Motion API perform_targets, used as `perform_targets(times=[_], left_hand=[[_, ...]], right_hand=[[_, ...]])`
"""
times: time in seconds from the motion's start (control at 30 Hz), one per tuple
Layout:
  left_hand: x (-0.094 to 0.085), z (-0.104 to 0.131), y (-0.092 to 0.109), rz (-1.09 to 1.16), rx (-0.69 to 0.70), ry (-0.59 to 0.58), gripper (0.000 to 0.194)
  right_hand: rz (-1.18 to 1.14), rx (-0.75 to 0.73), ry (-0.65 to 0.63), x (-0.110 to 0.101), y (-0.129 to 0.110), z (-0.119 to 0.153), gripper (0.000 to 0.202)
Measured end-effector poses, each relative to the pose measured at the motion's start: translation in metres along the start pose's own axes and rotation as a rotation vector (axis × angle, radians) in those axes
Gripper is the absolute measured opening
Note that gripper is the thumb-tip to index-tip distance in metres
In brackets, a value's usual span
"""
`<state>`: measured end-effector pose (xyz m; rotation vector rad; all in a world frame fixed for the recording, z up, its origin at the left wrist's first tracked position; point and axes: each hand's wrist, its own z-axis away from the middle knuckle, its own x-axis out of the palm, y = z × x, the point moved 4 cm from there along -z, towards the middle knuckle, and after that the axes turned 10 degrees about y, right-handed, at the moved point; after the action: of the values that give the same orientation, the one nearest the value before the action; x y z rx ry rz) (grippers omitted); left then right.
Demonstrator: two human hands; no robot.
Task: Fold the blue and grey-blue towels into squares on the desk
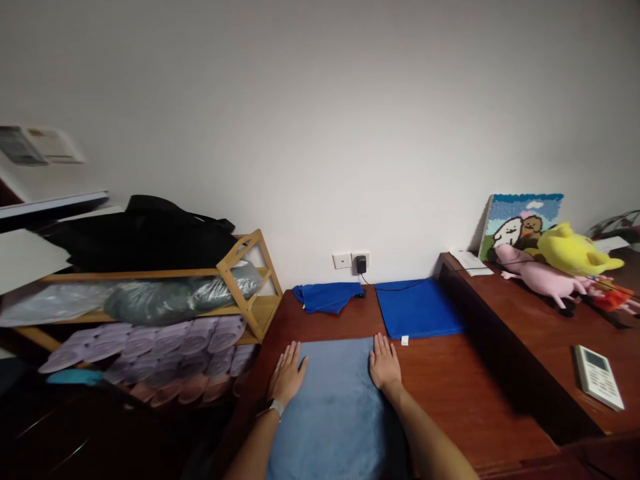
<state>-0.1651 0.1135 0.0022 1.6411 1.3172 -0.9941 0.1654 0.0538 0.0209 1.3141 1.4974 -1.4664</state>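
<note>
A light blue-grey cloth [340,400] lies spread on the reddish-brown wooden table [480,400], its lower end running out of view toward me. At its far left corner rests my left hand [289,373], flat, fingers stretched forward and thumb apart, a band on the wrist. My right hand [385,362] lies flat along the far right corner, fingers extended. Beyond the hands are a crumpled dark blue cloth [327,297] and, to the right, a flat folded dark blue cloth [420,310] with a small white tag.
A wooden rack [253,287] on the left holds a black bag [150,237], plastic-wrapped items and several slippers [190,337]. A black plug [361,265] sits in the wall socket. On the right are plush toys [545,277], a picture [525,223] and a calculator-like device [599,377].
</note>
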Motion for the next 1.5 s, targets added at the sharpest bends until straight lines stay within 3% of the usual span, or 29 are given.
perform_targets(times=[0.23,0.37,0.43,0.53,0.63,0.7,0.77,0.8,0.9,1.07,1.17,1.23,1.33,1.5], left_hand=[[0.0,0.0,0.009,-0.044,-0.039,0.005,0.068],[-0.012,-0.005,0.009,-0.035,-0.016,0.008,0.068],[-0.022,-0.006,0.022,-0.004,0.025,0.066,0.067],[-0.032,0.001,0.077,0.087,0.126,0.128,0.066],[-0.026,0.017,0.16,0.206,0.284,0.056,0.064],[-0.016,0.029,0.207,0.232,0.307,-0.009,0.062],[-0.008,0.038,0.231,0.234,0.278,-0.036,0.06],[-0.006,0.042,0.234,0.23,0.263,-0.04,0.06],[-0.007,0.053,0.205,0.194,0.231,-0.04,0.064],[-0.026,0.07,0.088,0.019,0.074,-0.021,0.067],[-0.037,0.076,0.039,-0.044,0.007,-0.028,0.069],[-0.041,0.079,0.028,-0.048,-0.002,-0.031,0.07],[-0.044,0.08,0.031,-0.03,-0.004,-0.011,0.07],[-0.043,0.079,0.039,-0.009,0.001,0.028,0.069]], right_hand=[[0.05,-0.013,-0.086,-0.01,-0.004,-0.008,0.065],[0.03,0.04,-0.075,-0.013,-0.003,0.004,0.065],[0.02,0.05,-0.08,-0.01,-0.001,0.014,0.065],[0.016,0.029,-0.066,-0.004,0.0,0.025,0.065],[0.019,0.004,-0.03,0.0,0.003,0.03,0.065],[0.02,-0.016,-0.027,0.003,0.004,0.031,0.063],[0.019,-0.036,-0.03,0.004,0.006,0.03,0.062],[0.018,-0.041,-0.027,0.004,0.006,0.03,0.062],[0.014,-0.024,-0.01,0.002,0.005,0.03,0.063],[0.014,0.022,-0.014,-0.007,-0.001,0.032,0.064],[0.02,0.03,-0.029,-0.015,-0.004,0.032,0.064],[0.035,0.047,-0.049,-0.021,-0.005,0.034,0.064],[0.058,0.058,-0.052,-0.028,-0.005,0.047,0.064],[0.045,0.025,0.003,-0.029,-0.003,0.096,0.064]])
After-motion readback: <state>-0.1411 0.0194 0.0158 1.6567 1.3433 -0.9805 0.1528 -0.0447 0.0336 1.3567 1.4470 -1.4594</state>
